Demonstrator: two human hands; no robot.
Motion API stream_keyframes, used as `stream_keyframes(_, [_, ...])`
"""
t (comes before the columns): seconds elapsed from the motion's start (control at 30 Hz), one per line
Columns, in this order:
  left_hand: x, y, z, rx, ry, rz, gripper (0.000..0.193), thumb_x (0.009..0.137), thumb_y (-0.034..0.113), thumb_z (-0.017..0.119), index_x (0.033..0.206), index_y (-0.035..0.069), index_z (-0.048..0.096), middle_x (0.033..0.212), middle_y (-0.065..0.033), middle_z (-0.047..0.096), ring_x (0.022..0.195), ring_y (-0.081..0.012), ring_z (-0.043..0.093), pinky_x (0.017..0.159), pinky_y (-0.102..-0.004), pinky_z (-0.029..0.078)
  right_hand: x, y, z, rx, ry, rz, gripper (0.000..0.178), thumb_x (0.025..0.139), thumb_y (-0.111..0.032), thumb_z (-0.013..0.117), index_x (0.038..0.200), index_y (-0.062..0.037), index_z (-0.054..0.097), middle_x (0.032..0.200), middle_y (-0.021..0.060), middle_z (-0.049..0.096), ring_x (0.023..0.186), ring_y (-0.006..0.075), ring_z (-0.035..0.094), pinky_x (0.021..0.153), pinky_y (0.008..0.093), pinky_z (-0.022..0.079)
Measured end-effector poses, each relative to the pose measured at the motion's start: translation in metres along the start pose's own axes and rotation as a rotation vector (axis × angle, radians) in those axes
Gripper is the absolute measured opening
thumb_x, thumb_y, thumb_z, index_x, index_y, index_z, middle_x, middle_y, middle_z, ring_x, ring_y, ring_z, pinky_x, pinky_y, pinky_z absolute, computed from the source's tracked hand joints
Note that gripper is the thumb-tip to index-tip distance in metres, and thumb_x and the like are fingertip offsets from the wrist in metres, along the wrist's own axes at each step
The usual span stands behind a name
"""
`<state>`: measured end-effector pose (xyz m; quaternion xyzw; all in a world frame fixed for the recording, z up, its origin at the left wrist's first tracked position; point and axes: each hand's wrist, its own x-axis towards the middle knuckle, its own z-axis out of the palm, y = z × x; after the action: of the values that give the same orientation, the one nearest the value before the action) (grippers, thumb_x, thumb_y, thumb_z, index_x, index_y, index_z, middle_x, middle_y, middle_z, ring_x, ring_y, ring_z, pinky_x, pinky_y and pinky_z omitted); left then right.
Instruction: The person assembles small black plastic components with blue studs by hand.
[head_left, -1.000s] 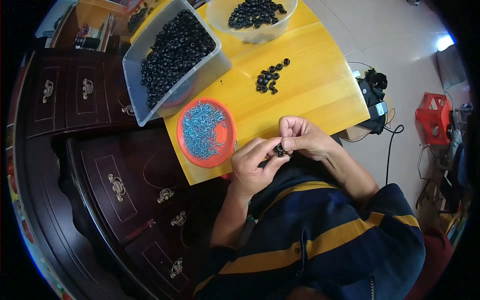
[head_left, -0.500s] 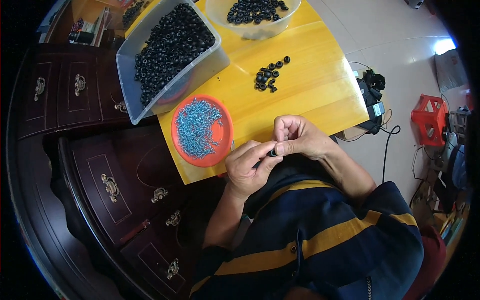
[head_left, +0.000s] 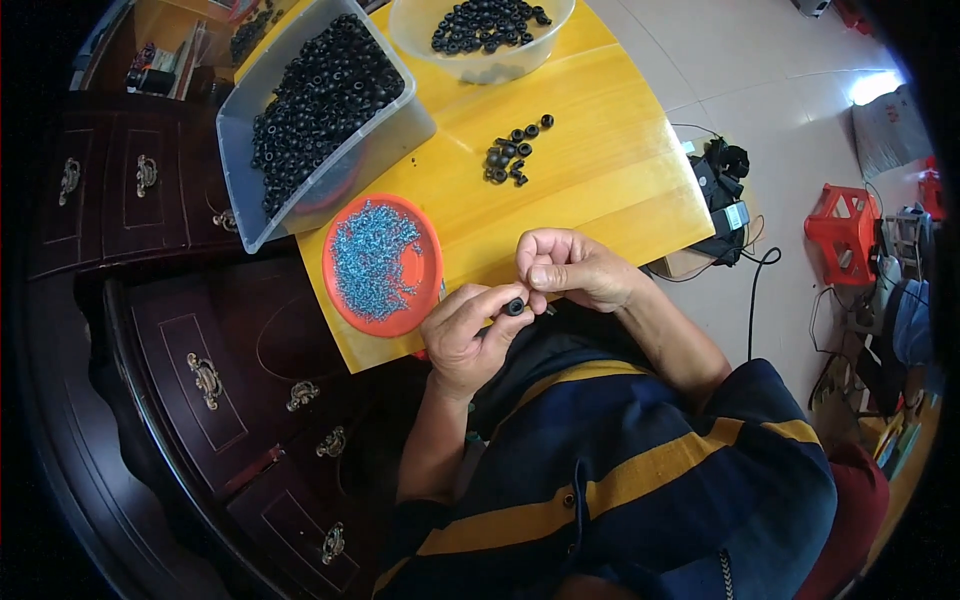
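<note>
Between the thumb and forefinger of my left hand (head_left: 463, 332) is a small black round knob (head_left: 514, 307), its hollow end showing. Just beside it, my right hand (head_left: 580, 272) has its thumb and forefinger pinched together. Whatever those fingertips hold, if anything, is too small to make out. Left of my hands, an orange-red plate (head_left: 431, 262) carries a heap of small silvery-blue screws (head_left: 370, 260). Farther off on the table lies a loose group of black knobs (head_left: 505, 157).
A clear plastic bin (head_left: 400, 125) full of black knobs tilts at the table's far left. Beside it stands a translucent bowl (head_left: 490, 70) with more knobs. The yellow table (head_left: 620, 130) has a curved right edge. Dark wooden drawers (head_left: 165, 340) flank the left; a red stool (head_left: 840, 235) is on the floor.
My right fingers have drawn slightly back from the knob, whose hollow end now faces up in my left hand. The whole view has shifted a little.
</note>
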<state>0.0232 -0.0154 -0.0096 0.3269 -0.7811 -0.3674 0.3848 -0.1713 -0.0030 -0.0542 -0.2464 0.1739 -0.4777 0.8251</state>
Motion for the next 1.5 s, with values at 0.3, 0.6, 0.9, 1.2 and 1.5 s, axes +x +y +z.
stream_keyframes(0.3, [0.009,0.002,0.001,0.02,0.008,-0.026,0.023,0.078,0.004,0.08,0.099,0.004,0.071,0.08,-0.0076,0.069,0.069,-0.0181,0.066,0.06,-0.028,0.051,0.001,-0.013,-0.003,-0.079,0.0,-0.007,0.015,0.095,-0.015,0.067,0.098,-0.0023,0.06,0.086,0.0049,0.068,0.076,0.0106,0.066,0.071,0.0234,0.052])
stream_keyframes(0.6, [0.022,-0.009,0.007,0.023,-0.022,-0.003,0.032,0.072,0.002,0.084,0.101,0.003,0.071,0.079,-0.0085,0.067,0.068,-0.0178,0.065,0.06,-0.0278,0.051,0.007,-0.018,-0.007,-0.208,0.047,-0.063,0.019,0.088,-0.008,0.074,0.097,-0.0053,0.058,0.084,-0.001,0.064,0.077,0.0054,0.061,0.071,0.0196,0.048])
stream_keyframes(0.9, [0.022,-0.017,0.018,0.013,0.14,-0.279,0.03,0.077,0.0,0.079,0.105,0.0,0.069,0.08,-0.0099,0.066,0.069,-0.0191,0.066,0.065,-0.0285,0.054,0.032,-0.085,-0.002,-0.872,0.134,-0.218,0.009,0.092,-0.009,0.067,0.097,-0.0041,0.061,0.085,-0.0004,0.066,0.079,0.0063,0.062,0.072,0.0242,0.05])
stream_keyframes(1.2, [0.003,-0.035,0.045,0.136,-0.078,-0.128,0.013,0.085,0.01,0.069,0.096,0.002,0.07,0.085,-0.0138,0.068,0.075,-0.0292,0.067,0.066,-0.0358,0.054,0.106,-0.166,0.003,-1.6,0.651,-0.981,0.02,0.086,-0.012,0.068,0.105,-0.0074,0.067,0.091,0.0102,0.069,0.083,0.025,0.069,0.074,0.0351,0.055])
stream_keyframes(1.5, [0.016,-0.039,0.056,0.32,-0.256,-0.245,0.018,0.088,0.024,0.066,0.088,0.006,0.061,0.084,-0.0115,0.069,0.075,-0.0323,0.067,0.063,-0.0429,0.051,0.082,0.024,0.121,-1.254,-0.46,-0.449,0.021,0.093,-0.021,0.061,0.102,-0.0035,0.067,0.1,0.0158,0.068,0.094,0.0338,0.066,0.082,0.0425,0.053])
